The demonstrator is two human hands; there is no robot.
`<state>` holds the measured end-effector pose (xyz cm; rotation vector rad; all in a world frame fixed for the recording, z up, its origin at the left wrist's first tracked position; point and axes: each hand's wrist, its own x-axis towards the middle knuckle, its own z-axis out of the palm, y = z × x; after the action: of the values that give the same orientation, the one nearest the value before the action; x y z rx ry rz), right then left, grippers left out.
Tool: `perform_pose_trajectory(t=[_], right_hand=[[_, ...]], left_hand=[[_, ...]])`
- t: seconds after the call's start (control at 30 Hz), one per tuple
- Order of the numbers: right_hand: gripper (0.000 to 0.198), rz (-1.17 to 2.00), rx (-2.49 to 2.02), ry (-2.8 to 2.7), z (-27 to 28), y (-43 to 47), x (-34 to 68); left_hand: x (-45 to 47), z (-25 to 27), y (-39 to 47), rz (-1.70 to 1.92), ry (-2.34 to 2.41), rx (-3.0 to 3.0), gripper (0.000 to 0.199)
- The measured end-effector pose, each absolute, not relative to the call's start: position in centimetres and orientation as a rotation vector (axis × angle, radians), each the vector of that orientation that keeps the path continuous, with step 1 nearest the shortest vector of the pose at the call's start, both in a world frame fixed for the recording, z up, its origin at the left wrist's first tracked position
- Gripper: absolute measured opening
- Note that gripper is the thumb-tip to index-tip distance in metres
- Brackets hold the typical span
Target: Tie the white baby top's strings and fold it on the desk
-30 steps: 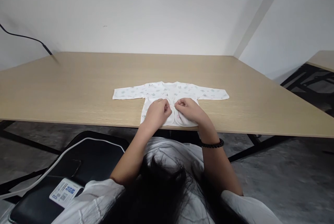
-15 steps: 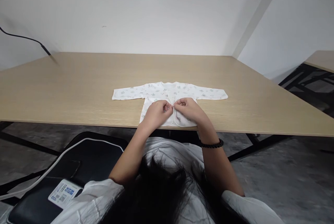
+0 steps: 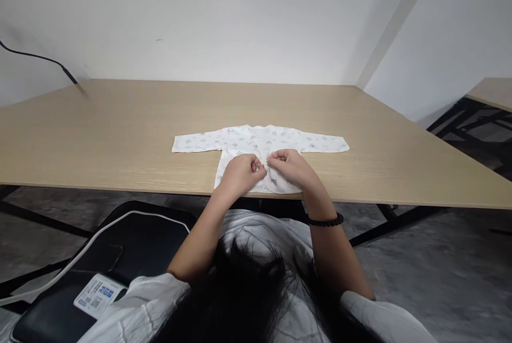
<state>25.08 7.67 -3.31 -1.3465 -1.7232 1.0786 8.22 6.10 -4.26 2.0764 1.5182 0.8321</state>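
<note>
White walls close off the far side of the worktop [image 3: 120, 135], a broad stretch of pale wood grain. We have a baby shirt [image 3: 260, 143] laid flat on it, sleeves spread to either side, its hem reaching almost to the near edge of the worktop. Our left hand [image 3: 240, 172] rests on the shirt's lower front, fingers curled in and pinching the cloth at the centre seam. Our right hand [image 3: 290, 167] sits just beside it, curled the same way, gripping the opposite flap; the fingertips of the two hands nearly touch over the shirt's middle. A dark bead bracelet [image 3: 325, 221] circles the right wrist, below the worktop's edge.

Around the shirt the wood lies bare on every side: wide room to left and right of the sleeves, and more beyond the collar towards the wall. A black cable [image 3: 36, 57] runs down the wall to the worktop's far left corner, well apart from the shirt. Below the near edge, left of the shirt, we see a black chair [image 3: 132, 241] with a labelled dark device [image 3: 60, 311] and a white cord [image 3: 80, 255] across it. A second worktop [image 3: 494, 89] shows at the far right.
</note>
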Motion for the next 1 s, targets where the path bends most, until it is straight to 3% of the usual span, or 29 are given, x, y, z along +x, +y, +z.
perform_pose_trajectory(t=[0.1, 0.5, 0.7, 0.8, 1.0], right_hand=[[0.014, 1.071, -1.354, -1.687, -3.7, 7.8, 25.2], [0.022, 0.759, -1.328, -1.927, -4.7, 6.8, 26.1], [0.031, 0.352, -1.305, -2.049, -4.3, 3.1, 29.3], [0.046, 0.366, -1.273, -2.249, -4.3, 1.6, 30.8], [0.054, 0.403, -1.320, -2.383, -4.2, -0.1, 32.4]], left_hand=[[8.2, -4.4, 6.0, 0.841, 1.603, 2.153, 0.002], [7.3, -3.2, 3.3, 0.578, 1.671, 2.470, 0.022], [3.2, -3.4, 0.5, 0.288, 1.516, 2.596, 0.077], [2.0, -4.0, 0.1, 0.119, 1.507, 2.619, 0.086], [1.0, -3.6, -1.1, 0.081, 1.339, 2.649, 0.108]])
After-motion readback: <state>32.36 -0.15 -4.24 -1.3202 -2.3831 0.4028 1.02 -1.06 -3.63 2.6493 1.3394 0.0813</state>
